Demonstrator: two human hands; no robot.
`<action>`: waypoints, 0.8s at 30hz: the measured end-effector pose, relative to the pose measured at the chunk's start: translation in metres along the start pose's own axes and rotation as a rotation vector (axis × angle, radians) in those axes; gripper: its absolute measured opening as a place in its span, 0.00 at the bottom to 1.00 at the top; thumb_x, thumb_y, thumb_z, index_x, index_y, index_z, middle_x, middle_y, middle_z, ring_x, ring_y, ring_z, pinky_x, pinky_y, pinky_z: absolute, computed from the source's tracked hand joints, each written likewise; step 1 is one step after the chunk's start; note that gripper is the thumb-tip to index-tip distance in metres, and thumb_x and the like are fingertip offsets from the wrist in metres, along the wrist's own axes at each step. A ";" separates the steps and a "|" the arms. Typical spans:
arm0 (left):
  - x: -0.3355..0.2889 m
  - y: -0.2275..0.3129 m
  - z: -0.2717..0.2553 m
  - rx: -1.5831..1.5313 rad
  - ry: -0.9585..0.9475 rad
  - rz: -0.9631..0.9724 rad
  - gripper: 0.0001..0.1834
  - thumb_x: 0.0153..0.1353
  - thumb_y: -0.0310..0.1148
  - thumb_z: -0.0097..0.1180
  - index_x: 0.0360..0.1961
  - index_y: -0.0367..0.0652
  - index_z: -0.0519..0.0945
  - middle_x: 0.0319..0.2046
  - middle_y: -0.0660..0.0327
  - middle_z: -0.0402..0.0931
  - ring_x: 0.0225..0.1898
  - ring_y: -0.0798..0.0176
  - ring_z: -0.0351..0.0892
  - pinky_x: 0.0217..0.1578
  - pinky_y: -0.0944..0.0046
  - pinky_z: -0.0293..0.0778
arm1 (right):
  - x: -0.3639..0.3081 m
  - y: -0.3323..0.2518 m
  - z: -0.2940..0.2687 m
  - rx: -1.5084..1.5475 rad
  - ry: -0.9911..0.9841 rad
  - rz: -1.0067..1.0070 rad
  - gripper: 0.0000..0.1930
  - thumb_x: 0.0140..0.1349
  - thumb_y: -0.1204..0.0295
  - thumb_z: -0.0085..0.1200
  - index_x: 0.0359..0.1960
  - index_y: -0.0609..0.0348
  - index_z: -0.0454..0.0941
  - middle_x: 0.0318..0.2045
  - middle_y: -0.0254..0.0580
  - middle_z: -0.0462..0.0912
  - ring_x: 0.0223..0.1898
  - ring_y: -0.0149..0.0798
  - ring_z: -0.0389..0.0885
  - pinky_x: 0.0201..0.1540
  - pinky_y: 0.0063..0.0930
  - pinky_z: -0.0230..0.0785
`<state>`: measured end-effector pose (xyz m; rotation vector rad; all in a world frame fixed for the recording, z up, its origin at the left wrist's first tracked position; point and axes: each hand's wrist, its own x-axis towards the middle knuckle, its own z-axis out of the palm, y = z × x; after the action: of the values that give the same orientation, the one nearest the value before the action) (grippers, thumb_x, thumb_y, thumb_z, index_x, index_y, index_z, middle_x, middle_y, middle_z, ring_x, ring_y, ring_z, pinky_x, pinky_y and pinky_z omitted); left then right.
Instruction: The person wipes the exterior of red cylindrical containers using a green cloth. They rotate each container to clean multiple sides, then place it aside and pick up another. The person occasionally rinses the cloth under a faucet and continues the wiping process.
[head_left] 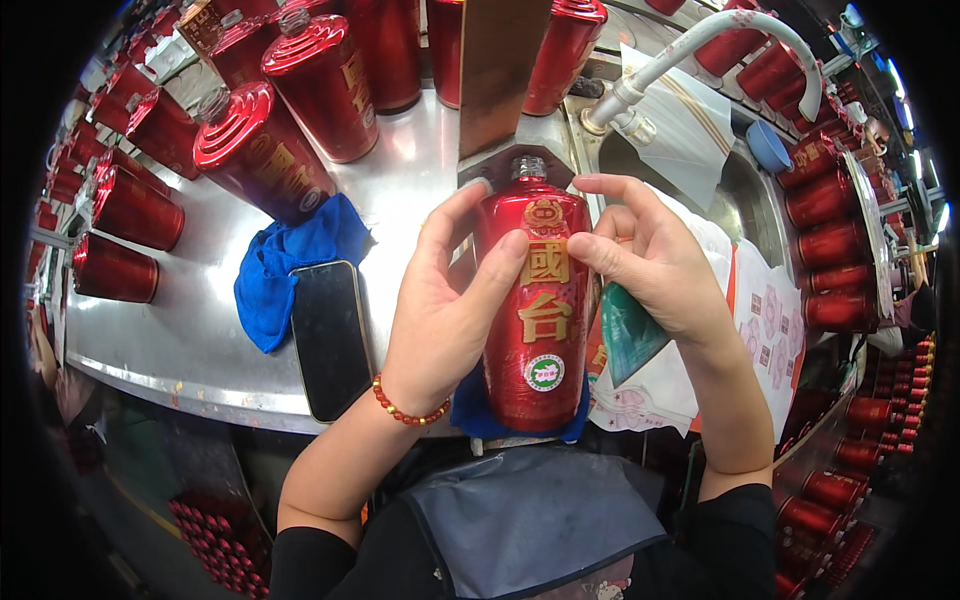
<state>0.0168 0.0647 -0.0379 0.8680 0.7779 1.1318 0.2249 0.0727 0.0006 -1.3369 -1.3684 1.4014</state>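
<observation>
In front of me a red bottle [537,395] with gold characters and a round white-green sticker rests on a blue cloth, its uncapped glass neck pointing away. My left hand [448,305] curves round the bottle's left side, its thumb on the front near the upper gold character. From the other side my right hand [662,262] presses its thumb on the front, beside that same character, with the index finger reaching toward the shoulder. A green, flat, scraper-like piece [630,335] sticks out below the right palm, tucked under the curled fingers.
A dark phone [331,340] and a crumpled blue cloth [270,270] lie on the metal worktop [190,330] at left. Several red bottles [260,150] stand behind. A faucet [700,30] arches over the sink at right, near printed sheets [770,320] and a blue bowl [768,147].
</observation>
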 end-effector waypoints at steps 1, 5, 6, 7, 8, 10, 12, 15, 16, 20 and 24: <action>0.001 0.000 0.000 0.008 0.004 0.011 0.34 0.73 0.33 0.62 0.72 0.32 0.61 0.67 0.51 0.67 0.67 0.61 0.70 0.65 0.61 0.70 | 0.000 0.001 0.001 0.008 -0.002 0.009 0.31 0.66 0.66 0.69 0.66 0.66 0.69 0.27 0.28 0.79 0.31 0.20 0.75 0.36 0.16 0.66; 0.002 -0.002 0.002 0.027 0.012 0.040 0.34 0.73 0.34 0.62 0.72 0.32 0.61 0.66 0.52 0.69 0.66 0.62 0.70 0.65 0.61 0.70 | 0.000 0.004 -0.002 -0.026 -0.015 -0.002 0.28 0.68 0.67 0.67 0.65 0.64 0.71 0.28 0.27 0.78 0.32 0.20 0.74 0.37 0.15 0.66; 0.002 -0.003 0.002 0.027 0.010 0.042 0.34 0.73 0.34 0.62 0.72 0.32 0.61 0.66 0.52 0.69 0.66 0.62 0.71 0.65 0.61 0.69 | 0.001 0.002 -0.003 -0.053 -0.023 0.006 0.26 0.70 0.69 0.64 0.66 0.64 0.71 0.29 0.26 0.76 0.32 0.19 0.74 0.38 0.15 0.65; 0.001 -0.005 0.000 0.012 0.015 0.023 0.35 0.74 0.35 0.61 0.73 0.32 0.60 0.67 0.52 0.68 0.67 0.62 0.70 0.66 0.60 0.68 | 0.000 0.001 -0.003 -0.079 -0.032 0.013 0.24 0.72 0.70 0.61 0.66 0.64 0.71 0.30 0.25 0.74 0.33 0.18 0.73 0.39 0.14 0.65; 0.001 -0.007 -0.003 -0.003 0.020 0.004 0.35 0.74 0.36 0.60 0.74 0.32 0.59 0.68 0.52 0.68 0.67 0.62 0.69 0.67 0.60 0.67 | 0.000 0.002 -0.004 -0.034 -0.015 0.045 0.24 0.72 0.69 0.61 0.66 0.64 0.71 0.29 0.25 0.75 0.33 0.18 0.73 0.39 0.14 0.65; -0.003 -0.007 -0.010 -0.004 -0.001 -0.030 0.37 0.75 0.38 0.58 0.76 0.33 0.57 0.71 0.52 0.65 0.70 0.61 0.67 0.69 0.60 0.65 | -0.003 0.007 -0.009 0.061 0.019 0.108 0.24 0.73 0.67 0.59 0.67 0.63 0.71 0.29 0.25 0.75 0.32 0.19 0.73 0.38 0.14 0.66; -0.013 -0.004 -0.018 0.022 -0.057 -0.063 0.38 0.76 0.39 0.56 0.78 0.33 0.55 0.74 0.52 0.62 0.72 0.60 0.65 0.71 0.59 0.63 | -0.011 0.017 -0.013 0.052 -0.007 0.113 0.27 0.74 0.63 0.60 0.68 0.64 0.70 0.29 0.26 0.78 0.32 0.20 0.75 0.39 0.15 0.67; -0.030 -0.013 -0.028 0.097 -0.108 -0.020 0.38 0.77 0.38 0.55 0.79 0.33 0.53 0.77 0.50 0.58 0.76 0.58 0.58 0.74 0.57 0.58 | -0.028 0.022 -0.005 0.143 -0.052 0.172 0.32 0.72 0.60 0.63 0.69 0.67 0.68 0.28 0.30 0.83 0.35 0.22 0.78 0.44 0.20 0.71; -0.033 -0.013 -0.029 0.136 -0.120 0.002 0.38 0.77 0.38 0.54 0.79 0.33 0.53 0.77 0.49 0.58 0.77 0.57 0.58 0.74 0.56 0.57 | -0.030 0.022 -0.001 0.153 -0.041 0.161 0.32 0.71 0.60 0.64 0.69 0.67 0.68 0.29 0.31 0.84 0.35 0.23 0.78 0.44 0.20 0.71; -0.037 -0.019 -0.028 0.195 -0.105 -0.007 0.38 0.77 0.36 0.55 0.79 0.32 0.53 0.77 0.50 0.57 0.78 0.56 0.56 0.75 0.55 0.55 | -0.032 0.028 0.006 0.153 -0.014 0.150 0.35 0.70 0.57 0.65 0.70 0.67 0.68 0.33 0.34 0.86 0.36 0.24 0.79 0.44 0.20 0.71; -0.040 -0.035 -0.042 0.256 -0.096 0.020 0.36 0.76 0.36 0.55 0.78 0.35 0.56 0.77 0.50 0.55 0.78 0.56 0.54 0.75 0.55 0.53 | -0.037 0.030 0.004 0.174 0.010 0.184 0.34 0.71 0.58 0.64 0.70 0.66 0.68 0.29 0.29 0.83 0.34 0.22 0.77 0.44 0.19 0.70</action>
<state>-0.0149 0.0276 -0.0851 1.1383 0.8477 1.0127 0.2319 0.0322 -0.0228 -1.3785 -1.1115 1.5947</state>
